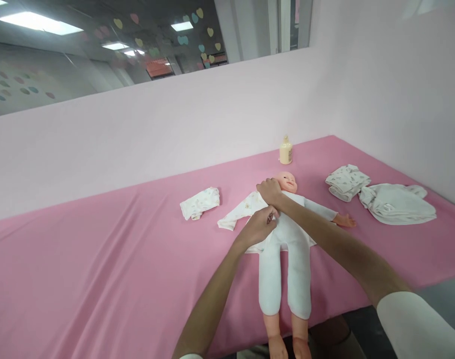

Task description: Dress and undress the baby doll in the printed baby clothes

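Note:
A baby doll (291, 227) with a white cloth body lies on its back, legs toward me. Under it a white printed baby shirt (246, 207) is spread, one sleeve reaching out to the left. My left hand (260, 227) is closed at the doll's left-hand side in view, beside its chest; what its fingers pinch is hidden. Just above, my right hand (269, 192) is curled shut at the doll's shoulder, close to its head, and its grip is hidden too. The doll's arm on this side is covered by my hands; its other arm stretches right.
A folded printed cloth (200, 203) lies left of the doll. Behind its head stands a cream pump bottle (286, 151). At right are folded printed clothes (347, 182) and a white cloth bundle (398, 204). The pink-covered table (137, 279) meets pale walls behind and right.

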Motion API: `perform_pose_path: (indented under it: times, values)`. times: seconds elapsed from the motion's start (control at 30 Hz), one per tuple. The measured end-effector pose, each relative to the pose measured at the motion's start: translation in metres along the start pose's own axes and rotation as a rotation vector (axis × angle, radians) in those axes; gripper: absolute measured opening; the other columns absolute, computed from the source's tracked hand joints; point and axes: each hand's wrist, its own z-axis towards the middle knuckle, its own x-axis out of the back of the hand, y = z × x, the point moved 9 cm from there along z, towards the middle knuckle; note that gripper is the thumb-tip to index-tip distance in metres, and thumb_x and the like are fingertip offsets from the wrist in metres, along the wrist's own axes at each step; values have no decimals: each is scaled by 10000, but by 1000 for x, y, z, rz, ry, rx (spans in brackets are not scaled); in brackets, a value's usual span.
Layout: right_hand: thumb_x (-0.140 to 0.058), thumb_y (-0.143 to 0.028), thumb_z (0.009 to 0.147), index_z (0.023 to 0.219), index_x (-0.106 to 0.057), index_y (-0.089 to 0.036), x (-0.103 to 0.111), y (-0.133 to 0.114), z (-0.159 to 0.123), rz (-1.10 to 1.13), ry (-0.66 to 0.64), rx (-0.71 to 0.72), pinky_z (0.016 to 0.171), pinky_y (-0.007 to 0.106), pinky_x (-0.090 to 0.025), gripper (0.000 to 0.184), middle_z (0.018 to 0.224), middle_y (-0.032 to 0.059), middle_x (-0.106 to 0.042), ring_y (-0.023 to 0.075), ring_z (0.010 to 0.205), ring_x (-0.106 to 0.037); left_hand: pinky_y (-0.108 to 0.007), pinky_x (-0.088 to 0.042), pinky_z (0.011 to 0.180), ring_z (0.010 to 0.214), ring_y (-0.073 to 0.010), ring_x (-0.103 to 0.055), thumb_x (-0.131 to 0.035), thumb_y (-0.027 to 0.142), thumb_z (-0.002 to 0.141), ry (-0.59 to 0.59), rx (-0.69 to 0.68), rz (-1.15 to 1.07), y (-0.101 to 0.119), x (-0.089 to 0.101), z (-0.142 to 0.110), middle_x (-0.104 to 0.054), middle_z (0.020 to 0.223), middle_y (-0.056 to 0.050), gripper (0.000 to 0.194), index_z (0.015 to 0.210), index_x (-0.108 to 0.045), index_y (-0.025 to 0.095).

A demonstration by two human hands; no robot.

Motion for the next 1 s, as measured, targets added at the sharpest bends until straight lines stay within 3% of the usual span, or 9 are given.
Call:
perform_pose_path:
  times: [0.17,0.3,0.4,0.47,0.53,0.67,0.8,0.9,1.0]
  values:
    - [-442,-27,855,969,-688,-123,8,-3,-15,29,16,3,763,347,-429,288,976,166,-683,250,904,-630,-266,-306,547,614,-139,-419,-481,252,802,-41,-24,111,6,-2,-6,-495,729,22,148,914,-577,235]
    - [-402,-147,921,1028,-664,-149,15,12,-68,77,117,24,868,359,-406,283,1054,145,-657,239,989,-589,-280,-336,597,649,-163,-486,-493,382,863,-40,-46,148,9,-2,-14,-587,830,-14,216,971,-620,245]
    - [-375,-246,934,973,-673,-181,22,77,-140,326,381,-203,801,318,-423,307,993,97,-669,202,897,-591,-296,-372,680,745,-206,-539,-509,408,866,50,-34,203,11,6,-22,-608,894,-38,257,1031,-634,256]
    - [-399,-328,902,909,-677,-187,5,142,-201,465,471,-533,722,316,-429,312,936,83,-671,203,831,-593,-313,-395,742,860,-236,-560,-493,382,877,160,-58,247,19,13,-22,-605,957,-54,260,1064,-625,258]
    - [-434,-387,858,897,-671,-189,-19,188,-255,593,480,-721,696,319,-438,311,911,76,-676,207,808,-601,-334,-414,795,936,-252,-561,-460,355,896,224,-123,308,33,8,-13,-599,1017,-70,265,1088,-608,248]
    - [-454,-450,830,873,-655,-196,-57,221,-322,672,403,-850,715,364,-457,327,879,90,-685,230,786,-622,-381,-410,921,1017,-278,-567,-493,264,879,8,-349,429,68,-56,39,-613,1066,-105,239,1078,-613,206]
    - [-445,-370,855,824,-655,-209,-63,193,-314,540,353,-627,767,414,-458,266,871,124,-668,254,833,-613,-425,-359,1015,1162,-335,-534,-612,101,753,-252,-396,584,79,-133,103,-607,1204,-154,364,1109,-616,174]
    - [-490,-390,844,744,-627,-234,-68,183,-297,467,378,-647,803,503,-438,230,824,124,-645,293,843,-596,-461,-372,999,1127,-365,-566,-672,75,683,-283,-373,626,76,-158,134,-637,1157,-169,432,1101,-624,174]
    - [-552,-441,833,796,-628,-242,-73,183,-278,421,437,-686,821,545,-423,216,933,155,-649,331,933,-585,-475,-402,957,1065,-376,-599,-718,152,666,-287,-366,651,73,-158,145,-667,1078,-156,415,1071,-633,189]
